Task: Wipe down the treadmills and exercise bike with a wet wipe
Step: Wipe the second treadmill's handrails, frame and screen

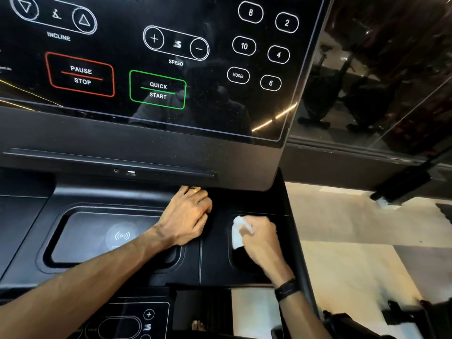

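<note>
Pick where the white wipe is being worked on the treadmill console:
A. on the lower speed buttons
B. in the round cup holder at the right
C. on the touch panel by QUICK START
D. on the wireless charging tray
B: the right hand pinches the wipe inside the cup holder, while the left hand rests between it and the tray.

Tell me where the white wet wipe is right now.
In the head view, lower right: the white wet wipe is gripped in the right hand, inside the round black cup holder, right of the left hand.
</note>
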